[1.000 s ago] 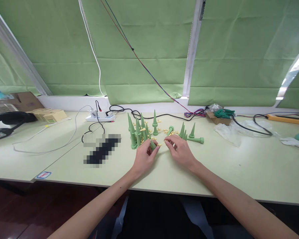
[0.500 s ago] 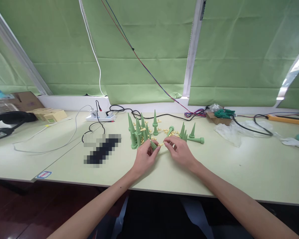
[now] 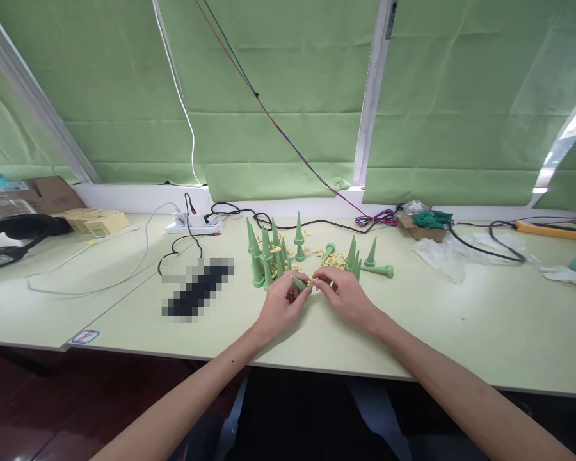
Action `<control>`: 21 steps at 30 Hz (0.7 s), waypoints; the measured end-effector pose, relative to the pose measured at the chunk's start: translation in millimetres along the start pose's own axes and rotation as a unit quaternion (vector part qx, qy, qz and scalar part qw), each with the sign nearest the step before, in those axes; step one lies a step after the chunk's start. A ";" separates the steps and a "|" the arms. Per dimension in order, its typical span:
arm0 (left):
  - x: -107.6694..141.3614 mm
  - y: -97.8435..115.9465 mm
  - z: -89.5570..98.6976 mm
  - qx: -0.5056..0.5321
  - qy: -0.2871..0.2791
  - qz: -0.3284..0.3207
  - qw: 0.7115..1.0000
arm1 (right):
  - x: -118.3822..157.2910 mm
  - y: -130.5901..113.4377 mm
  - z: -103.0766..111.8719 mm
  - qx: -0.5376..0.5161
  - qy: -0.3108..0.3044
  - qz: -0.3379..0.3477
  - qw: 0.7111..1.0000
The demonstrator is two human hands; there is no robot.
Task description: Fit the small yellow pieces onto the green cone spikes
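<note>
Cardboard (image 3: pixel 55 191) stood at the far left of the pale table (image 3: pixel 461 333), with small yellowish boxes (image 3: pixel 106 224) just in front. Next came a white power strip (image 3: pixel 194 227), and nearer the person a dark, pixelated object (image 3: pixel 196 288) that could not be made out. Green spikes (image 3: pixel 255 259) then stood crowded together, small yellow bits showing among them. In front of this crowd, the left hand (image 3: pixel 281 301) was curled round 1 tilted green spike (image 3: pixel 298 283) — low over the table, tip pointing left. Behind, 1 tall spike (image 3: pixel 298 230) stood upright. Right beside the held spike, the right hand (image 3: pixel 343 291) pinched a tiny yellow piece (image 3: pixel 312 282) between thumb and finger, its far end hidden. Beyond that hand lay a loose yellow heap (image 3: pixel 336 261) with a leaning spike (image 3: pixel 327 251). Further right were more upright spikes (image 3: pixel 352 253) and 1 lying flat — then, well apart, an open box (image 3: pixel 421 234) holding green plastic (image 3: pixel 432 219)
</note>
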State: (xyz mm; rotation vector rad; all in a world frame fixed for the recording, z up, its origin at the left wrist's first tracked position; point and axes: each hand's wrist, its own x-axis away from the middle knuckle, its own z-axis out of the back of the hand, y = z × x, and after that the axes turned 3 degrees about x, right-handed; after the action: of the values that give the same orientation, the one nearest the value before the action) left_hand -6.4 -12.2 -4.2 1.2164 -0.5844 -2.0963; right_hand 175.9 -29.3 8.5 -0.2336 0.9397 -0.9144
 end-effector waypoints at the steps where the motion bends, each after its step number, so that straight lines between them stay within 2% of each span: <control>1: -0.1 -0.1 0.1 0.002 -0.001 0.000 1.000 | 0.1 -0.2 0.1 -0.001 -0.001 -0.002 1.000; 21: 0.2 3.6 -0.3 0.030 -0.010 0.007 0.999 | 0.0 1.5 0.3 0.029 -0.016 -0.017 0.999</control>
State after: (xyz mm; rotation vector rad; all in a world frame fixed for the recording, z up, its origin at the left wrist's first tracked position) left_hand -5.1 -14.8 -2.1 1.2224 -0.6669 -2.0949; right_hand 176.9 -28.4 7.8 -0.2140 0.8795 -0.9647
